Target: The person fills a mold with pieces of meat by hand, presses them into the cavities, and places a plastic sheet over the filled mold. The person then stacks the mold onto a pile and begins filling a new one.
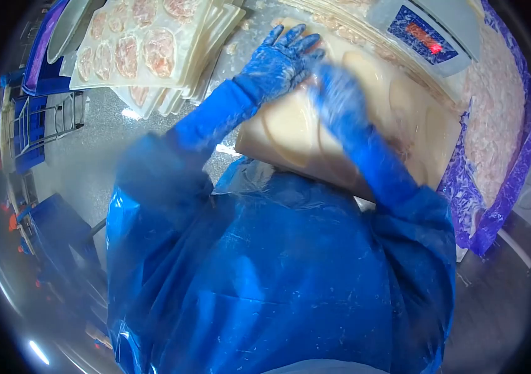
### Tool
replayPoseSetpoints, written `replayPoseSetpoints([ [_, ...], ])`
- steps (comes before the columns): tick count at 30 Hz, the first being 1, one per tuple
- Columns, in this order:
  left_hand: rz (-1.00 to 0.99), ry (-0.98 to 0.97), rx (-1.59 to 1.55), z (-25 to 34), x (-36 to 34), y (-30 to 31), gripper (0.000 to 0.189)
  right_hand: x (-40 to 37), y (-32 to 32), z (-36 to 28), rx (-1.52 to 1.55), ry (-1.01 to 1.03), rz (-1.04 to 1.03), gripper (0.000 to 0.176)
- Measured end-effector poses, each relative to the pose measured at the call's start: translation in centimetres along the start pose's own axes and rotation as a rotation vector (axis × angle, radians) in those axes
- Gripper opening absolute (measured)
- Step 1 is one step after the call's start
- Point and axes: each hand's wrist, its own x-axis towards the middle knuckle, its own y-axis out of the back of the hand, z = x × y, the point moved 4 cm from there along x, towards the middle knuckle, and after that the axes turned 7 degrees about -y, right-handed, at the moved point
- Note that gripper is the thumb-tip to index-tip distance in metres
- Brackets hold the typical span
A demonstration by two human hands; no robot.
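Note:
My left hand, in a wet blue glove, lies with its fingers spread over the far left part of a cream-coloured mould sheet with oval recesses. Right beside it is my gloved right hand, smeared by motion over the same sheet, so its fingers cannot be made out. A small bit of pale pink meat shows between the hands. More pinkish residue clings to the sheet's right side. The sheet lies in front of my blue apron.
At the left, stacked sheets carry oval portions of pale minced meat. A scale with a red-lit display stands at the back right, near another sheet stack. Minced meat fills a purple-lined container on the right.

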Motion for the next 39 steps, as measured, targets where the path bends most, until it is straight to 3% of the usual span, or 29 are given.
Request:
replayPoseSetpoints([
  [1,-0.046,0.028,0.099,-0.8,0.3,-1.4,0.054,-1.7,2.0,-0.9,0.232,0.08,-0.086,0.049],
  [2,-0.092,0.048,0.197,-1.1,0.8,-2.2,0.057,-3.0,3.6,-0.8,0.227,0.075,-0.088,0.049],
  [3,-0.056,0.158,0.306,-1.6,1.2,-1.7,0.063,-4.1,4.7,0.1,0.289,0.006,-0.138,0.047],
  [4,-0.059,0.148,0.296,-0.9,1.6,-1.9,0.063,-5.3,5.6,1.2,0.356,-0.064,-0.194,0.045],
  [6,0.354,0.191,-0.156,1.3,2.0,0.1,0.064,-7.3,8.7,5.6,0.517,-0.294,-0.075,0.043],
  [8,0.022,0.055,-0.077,5.7,1.8,-3.3,0.071,-11.4,8.9,10.6,0.586,-0.565,0.103,0.034],
  [9,0.058,0.1,-0.03,5.9,2.3,-3.6,0.072,-12.0,10.2,11.9,0.571,-0.582,0.108,0.034],
  [11,0.132,0.168,-0.028,5.4,3.6,-4.0,0.073,-13.9,12.3,14.7,0.59,-0.876,0.079,0.028],
  [14,0.214,0.23,-0.027,8.3,5.0,-4.3,0.072,-15.1,10.6,14.4,0.443,-0.743,-0.083,0.023],
  [15,0.209,0.044,-0.203,11.1,6.4,-2.8,0.071,-14.6,10.3,12.9,0.146,-0.298,0.015,0.019],
  [16,0.198,-0.14,-0.382,14.2,8.1,-1.6,0.07,-15.3,9.3,13.2,0.15,-0.31,0.016,0.019],
  [17,0.062,-0.144,-0.837,16.5,8.9,-4.5,0.06,-16.1,7.9,14.2,0.237,-0.497,-0.065,0.021],
  [18,0.061,-0.308,-0.642,18.3,9.4,-4.5,0.04,-16.7,7.2,15.2,0.322,-0.679,-0.146,0.023],
  [20,0.109,-0.431,-0.505,18.8,10.5,-4.4,0.028,-16.8,8.5,16.7,0.492,-0.671,-0.076,0.019],
  [22,0.104,-0.291,-0.621,17.5,10.4,-5.6,0.025,-17.3,9.7,17.8,0.813,-0.84,-0.168,0.018],
  [24,0.052,-0.278,-0.603,17.4,10.7,-4.1,0.026,-17.0,10.2,17.7,0.784,-0.87,-0.144,0.017],
  [26,0.02,-0.181,-0.525,17.7,11.2,-2.4,0.027,-15.6,10.7,17.1,1.027,-0.879,0.102,0.016],
  [27,0.107,-0.188,-0.495,17.6,11.5,-2.6,0.03,-15.2,10.6,16.4,1.03,-0.88,0.1,0.016],
  [28,0.104,-0.185,-0.496,17.4,11.5,-2.9,0.03,-14.5,10.7,15.1,0.821,-0.753,0.035,0.016],
  [29,-0.002,-0.245,-0.454,17.7,11.6,-3.1,0.031,-13.9,10.8,14.3,0.612,-0.619,-0.028,0.016],
  [30,-0.105,-0.306,-0.409,17.9,11.7,-3.2,0.032,-13.7,10.7,14.2,0.612,-0.615,-0.026,0.016],
  [32,-0.135,-0.3,-0.392,17.5,11.5,-3.4,0.036,-13.0,9.9,13.8,0.331,-0.518,-0.195,0.018],
  [34,-0.06,-0.343,-0.492,16.4,10.8,-3.9,0.03,-12.9,9.9,14.5,0.412,-0.513,-0.205,0.02],
  [35,-0.062,-0.341,-0.491,16.5,10.7,-3.3,0.03,-12.6,10.3,14.5,0.627,-0.624,-0.152,0.023],
  [37,-0.22,0.152,-1.534,16.4,10.6,-2.7,0.024,-12.8,9.1,14.8,1.195,-0.77,-0.114,0.036],
  [38,-0.221,0.15,-1.533,16.4,10.8,-2.5,0.024,-12.6,9.1,15.0,1.194,-0.771,-0.112,0.036],
  [39,-0.158,0.138,-1.598,16.4,11.2,-2.1,0.024,-12.3,8.8,14.8,1.428,-0.806,-0.238,0.041],
])
